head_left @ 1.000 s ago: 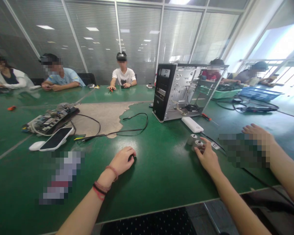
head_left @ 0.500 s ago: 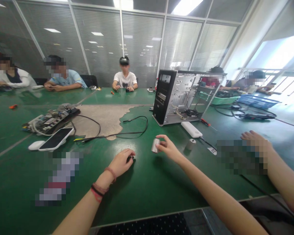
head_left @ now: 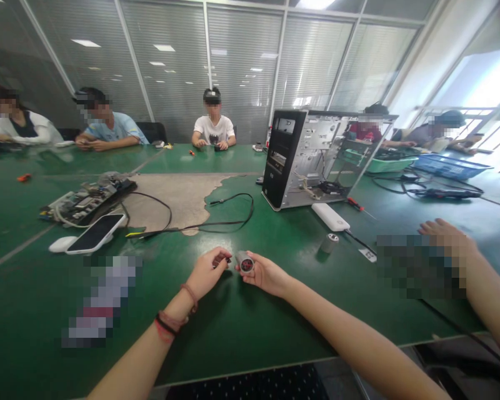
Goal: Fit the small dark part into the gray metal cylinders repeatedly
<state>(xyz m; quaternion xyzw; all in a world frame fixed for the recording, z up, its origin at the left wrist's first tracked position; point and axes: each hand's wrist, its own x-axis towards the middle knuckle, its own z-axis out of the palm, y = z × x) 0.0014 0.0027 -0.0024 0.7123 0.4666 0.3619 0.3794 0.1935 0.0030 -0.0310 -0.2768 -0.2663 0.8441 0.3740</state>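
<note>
My right hand (head_left: 267,274) has its fingers wrapped round a grey metal cylinder (head_left: 245,260), whose dark end with red marks faces me. Just to its left, my left hand (head_left: 210,269) pinches a small dark piece (head_left: 228,261), too small to name. A narrow gap separates that piece from the cylinder. Both hands are a little above the green table (head_left: 233,328). A second metal cylinder (head_left: 328,244) stands upright on the table, right of my right hand.
An open computer case (head_left: 294,161) stands beyond my hands, with a white power bank (head_left: 330,217) and a screwdriver (head_left: 360,207) beside it. Leftward lie a phone (head_left: 95,233), a circuit board assembly (head_left: 87,203) and a cable (head_left: 220,223). Another person's hand (head_left: 445,233) rests at right.
My right hand has brought the cylinder left and lower, next to my left hand, and turned its end toward me. My left hand has lifted slightly with the small piece.
</note>
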